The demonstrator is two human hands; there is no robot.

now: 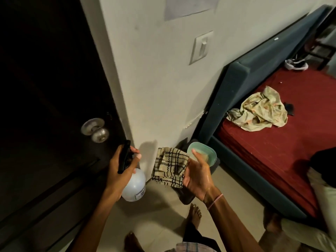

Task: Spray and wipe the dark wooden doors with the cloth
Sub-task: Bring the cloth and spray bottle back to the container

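The dark wooden door fills the left side, with its round metal knob near the door's edge. Just below and right of the knob, my left hand is curled round the neck of the spray bottle, fingers over its black trigger head, and the white body hangs below my palm. The bottle is close to the door's edge, in front of the pale wall. To the right of the bottle, the checked cloth hangs in folds. My right hand holds it by its right side, my thumb pointing up, my fingers hidden behind the fabric. The cloth is apart from the door and touches neither the bottle nor the wall. A light switch is on the wall above. Behind my thumb there is a pale green tub, near the corner of the bed. On its red mattress lies a crumpled patterned fabric.
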